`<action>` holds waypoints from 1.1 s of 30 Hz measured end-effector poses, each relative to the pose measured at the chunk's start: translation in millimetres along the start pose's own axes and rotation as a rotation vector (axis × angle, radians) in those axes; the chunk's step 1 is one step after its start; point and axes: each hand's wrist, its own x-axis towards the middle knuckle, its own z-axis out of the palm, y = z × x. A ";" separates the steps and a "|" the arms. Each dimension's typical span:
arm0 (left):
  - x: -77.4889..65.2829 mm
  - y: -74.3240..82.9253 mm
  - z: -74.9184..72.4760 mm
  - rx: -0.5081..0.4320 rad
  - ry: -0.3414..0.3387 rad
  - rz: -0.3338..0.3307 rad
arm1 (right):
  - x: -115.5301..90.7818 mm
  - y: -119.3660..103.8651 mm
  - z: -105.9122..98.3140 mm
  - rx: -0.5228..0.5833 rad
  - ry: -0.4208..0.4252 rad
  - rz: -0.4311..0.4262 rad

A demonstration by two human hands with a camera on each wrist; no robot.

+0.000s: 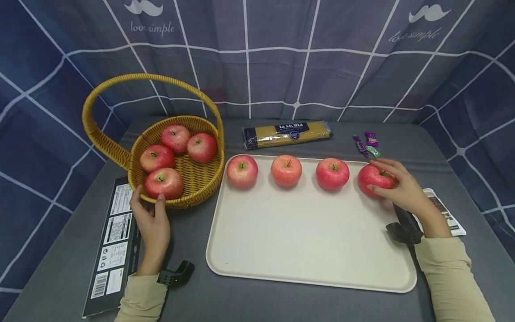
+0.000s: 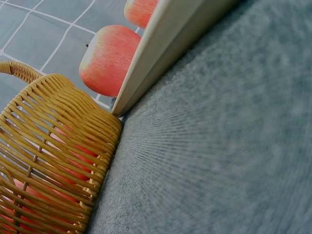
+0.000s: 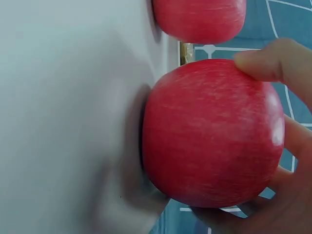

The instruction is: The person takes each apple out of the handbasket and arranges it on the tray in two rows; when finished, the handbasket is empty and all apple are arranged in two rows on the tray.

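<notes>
My right hand [image 1: 402, 185] holds a red apple [image 1: 372, 179] at the tray's far right corner. In the right wrist view, the thumb presses one side of this apple [image 3: 212, 134] and the fingers curl round the other. Three more apples, the left [image 1: 242, 172], middle [image 1: 286, 171] and right [image 1: 332, 174] ones, sit in a row along the back of the white tray [image 1: 310, 241]. My left hand [image 1: 153, 226] grips the front rim of a wicker basket [image 1: 197, 172], beside the nearest of several apples [image 1: 164, 184] inside. The left wrist view shows the basket [image 2: 53, 146], not the hand.
Behind the tray lies a packet of spaghetti [image 1: 287, 134]. Small wrapped candies [image 1: 371, 139] are at the back right. A black box with labels [image 1: 114, 250] lies left, partly under the left hand; a white printed packet [image 1: 444, 212] is partly hidden by the right wrist.
</notes>
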 end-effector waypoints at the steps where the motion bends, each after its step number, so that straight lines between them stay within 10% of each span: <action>1: 0.3 -0.5 -0.3 -0.001 0.002 0.000 | 0.2 0.7 1.1 0.009 -0.001 -0.022; 11: 1.5 -1.7 -1.9 0.030 0.024 -0.008 | 3.8 -13.1 -1.3 0.044 -0.038 -0.061; 20: -0.2 -1.8 -0.6 0.031 0.016 -0.004 | 17.9 -99.7 11.9 0.154 -0.057 -0.197; 33: 0.6 -1.9 -0.4 -0.001 0.012 0.001 | 70.8 -259.7 131.6 0.198 -0.323 -0.602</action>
